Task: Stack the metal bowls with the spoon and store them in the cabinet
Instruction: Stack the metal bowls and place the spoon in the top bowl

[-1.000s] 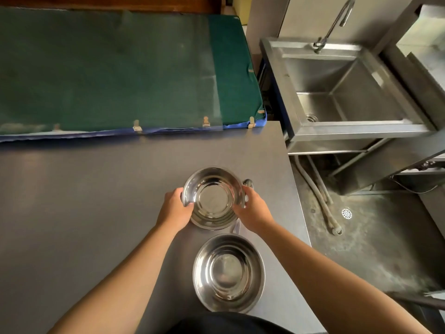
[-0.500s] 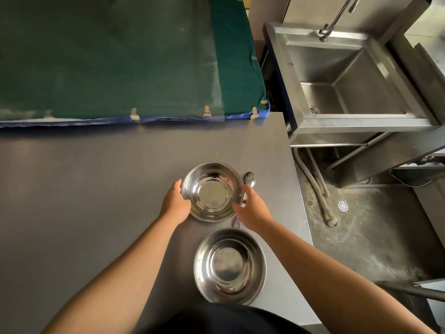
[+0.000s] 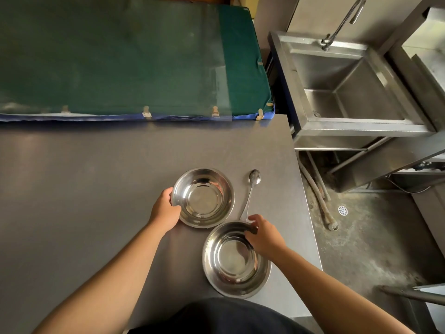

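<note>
Right hand [image 3: 263,235] moved to near round steel bowl [image 3: 236,260], fingers pinching rim; left hand [image 3: 166,209] grips far bowl [image 3: 203,197].

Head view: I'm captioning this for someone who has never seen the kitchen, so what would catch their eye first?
Two shiny metal bowls on the grey counter: the far bowl with the left hand on its rim, the near bowl with the right hand at its far edge. A spoon lies just right of the far bowl. Behind is a green mat; to the right, a steel sink.
</note>
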### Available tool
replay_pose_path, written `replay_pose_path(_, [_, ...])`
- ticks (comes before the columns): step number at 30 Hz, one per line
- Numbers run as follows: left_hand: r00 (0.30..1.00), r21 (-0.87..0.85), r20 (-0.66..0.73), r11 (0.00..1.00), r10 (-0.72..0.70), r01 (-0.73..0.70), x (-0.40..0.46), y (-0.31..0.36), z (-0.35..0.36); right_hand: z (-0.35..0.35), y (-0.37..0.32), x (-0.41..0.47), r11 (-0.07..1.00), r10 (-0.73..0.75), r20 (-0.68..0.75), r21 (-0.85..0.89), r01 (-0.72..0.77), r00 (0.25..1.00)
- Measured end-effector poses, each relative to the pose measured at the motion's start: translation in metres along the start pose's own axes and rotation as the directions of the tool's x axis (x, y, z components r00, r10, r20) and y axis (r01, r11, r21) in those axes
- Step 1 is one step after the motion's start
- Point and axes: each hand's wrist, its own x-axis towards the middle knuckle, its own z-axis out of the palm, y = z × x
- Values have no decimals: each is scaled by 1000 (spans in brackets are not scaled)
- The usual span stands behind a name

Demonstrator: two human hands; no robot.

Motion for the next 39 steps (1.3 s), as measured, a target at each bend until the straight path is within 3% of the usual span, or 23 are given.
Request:
replay_pose_path(15, [996,-176,-38,982,-78,70,-39,-56,-45,22,0,-35,994,14,13,-110,-12,1000])
replay_pose_path(25, [997,-161,-51,986,-61,52,-55,-72,-55,22,-42,-48,998,-28,-17,54,28,999])
replay_pose_path(29, [995,-296,10,951,-96,95,-64,-81,-59,25,-68,-47,987,-34,-49,153,41,998])
replay_pose_path(39, [977,-514,31,835,-211,197,-80,-95,-67,45,-115,-35,981,19,-85,195,-2,996])
